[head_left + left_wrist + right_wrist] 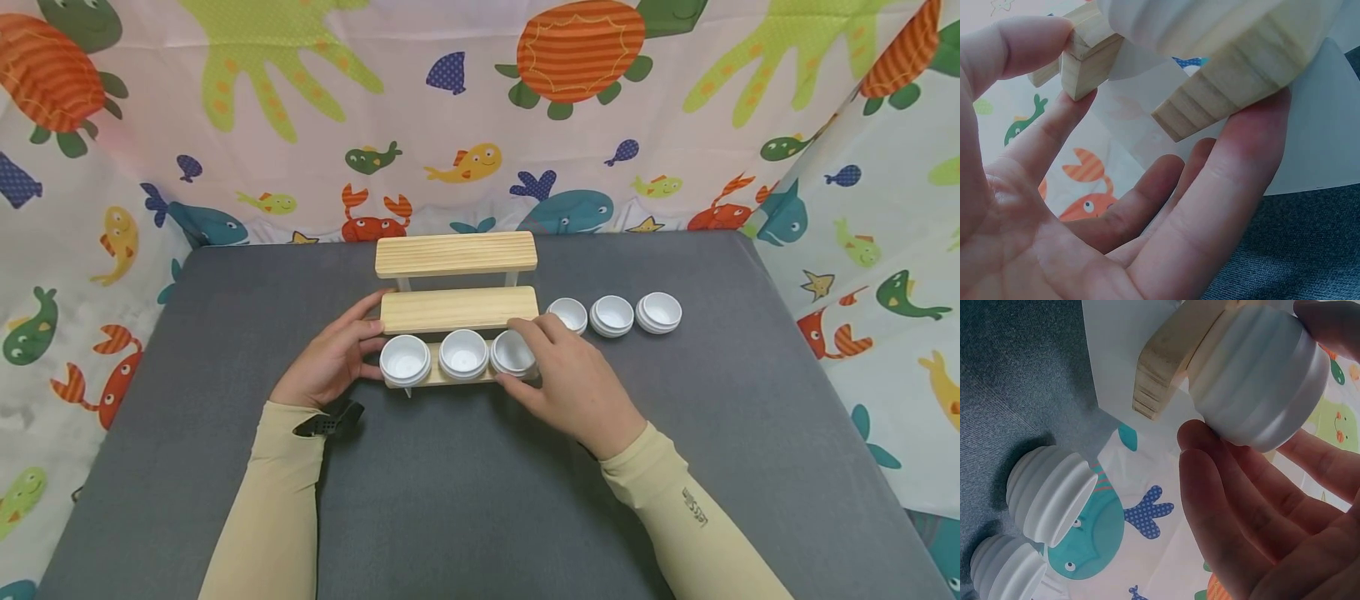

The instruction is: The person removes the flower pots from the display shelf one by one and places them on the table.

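A three-step wooden stand (459,308) with translucent supports stands on the grey surface. Its lowest board carries a row of white ribbed pots: a left one (405,359), a middle one (462,353) and a right one (512,353). My left hand (326,364) grips the stand's left end. The left wrist view has its thumb and a finger pinching one board (1088,65), while another finger touches the underside of a lower board (1229,84). At the right end, my right hand (573,379) holds the right pot (1259,378) between thumb and fingers; its base meets the board (1163,369).
Right of the stand, three more white pots line up on the cloth: a near one (567,313), a middle one (612,316) and a far-right one (659,312). A curtain (292,183) printed with sea animals borders the grey cloth (450,492) at the back and sides.
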A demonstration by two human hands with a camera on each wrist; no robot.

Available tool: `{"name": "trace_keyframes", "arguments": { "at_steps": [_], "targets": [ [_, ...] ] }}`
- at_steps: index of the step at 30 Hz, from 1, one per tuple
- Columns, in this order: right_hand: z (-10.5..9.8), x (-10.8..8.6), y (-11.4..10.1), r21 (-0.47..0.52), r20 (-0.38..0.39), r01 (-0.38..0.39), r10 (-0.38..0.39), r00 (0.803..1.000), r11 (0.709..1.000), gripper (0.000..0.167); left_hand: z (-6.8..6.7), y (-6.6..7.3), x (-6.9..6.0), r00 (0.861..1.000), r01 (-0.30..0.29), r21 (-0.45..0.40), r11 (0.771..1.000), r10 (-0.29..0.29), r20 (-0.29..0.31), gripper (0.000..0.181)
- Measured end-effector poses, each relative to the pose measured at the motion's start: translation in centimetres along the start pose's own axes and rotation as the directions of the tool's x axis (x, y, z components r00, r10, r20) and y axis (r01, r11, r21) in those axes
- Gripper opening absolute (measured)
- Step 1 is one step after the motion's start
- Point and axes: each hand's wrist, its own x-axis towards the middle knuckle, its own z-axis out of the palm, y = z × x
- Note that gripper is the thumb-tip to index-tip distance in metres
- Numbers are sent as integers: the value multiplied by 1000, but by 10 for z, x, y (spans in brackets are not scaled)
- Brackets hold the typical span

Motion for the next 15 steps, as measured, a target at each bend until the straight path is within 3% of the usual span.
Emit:
{"name": "trace_keyframes", "arguments": {
  "at_steps": [15],
  "targets": [
    [0,-1,-1,-18,-10,20,-21,1000,1000,57,-1,0,0,1000,4,1,1000,-4,1,64]
  ]
}}
